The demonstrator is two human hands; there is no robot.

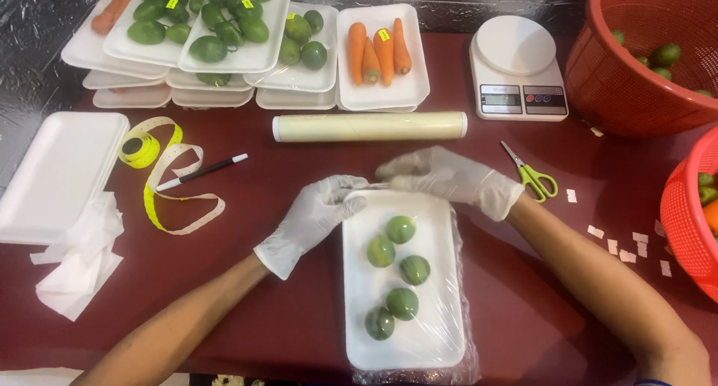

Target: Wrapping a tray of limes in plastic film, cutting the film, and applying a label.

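**Q:** Where does the wrap stand?

**Me:** Working outward from the white foam tray (pixel 426 334), which lies lengthwise in front of me on the dark red table (pixel 284 311). Five green limes (pixel 401 229) sit in it under clear film (pixel 458 281). The film looks drawn over the top and hangs loose and crinkled past the right side and near end. So I judge the cover is on and the far end is in hand; the slack edges are not yet tucked.

**Q:** Your fingers?

**Me:** Both gloved. My left hand (pixel 314 218) curls over the tray's far-left corner, fingertips pressing on the rim. My right hand (pixel 449 178) lies just past the far edge, fingers bent down flat, pinching or pressing film there; I cannot tell which.

**Q:** The limes themselves?

**Me:** Round, dark to mid green, glossy under the film, loosely strung along the tray's middle.

**Q:** Beyond the tray?

**Me:** Right of it, green-handled scissors (pixel 532 176) and scattered white labels (pixel 621 244). Left of it, a black pen (pixel 202 172), a yellow label strip (pixel 161 173), an empty foam tray (pixel 60 176). Past my hands, the film roll (pixel 369 126). Farther still, a white scale (pixel 517 69), stacked trays of carrots (pixel 378 51) and green fruit (pixel 224 23), red baskets (pixel 643 64) at far right.
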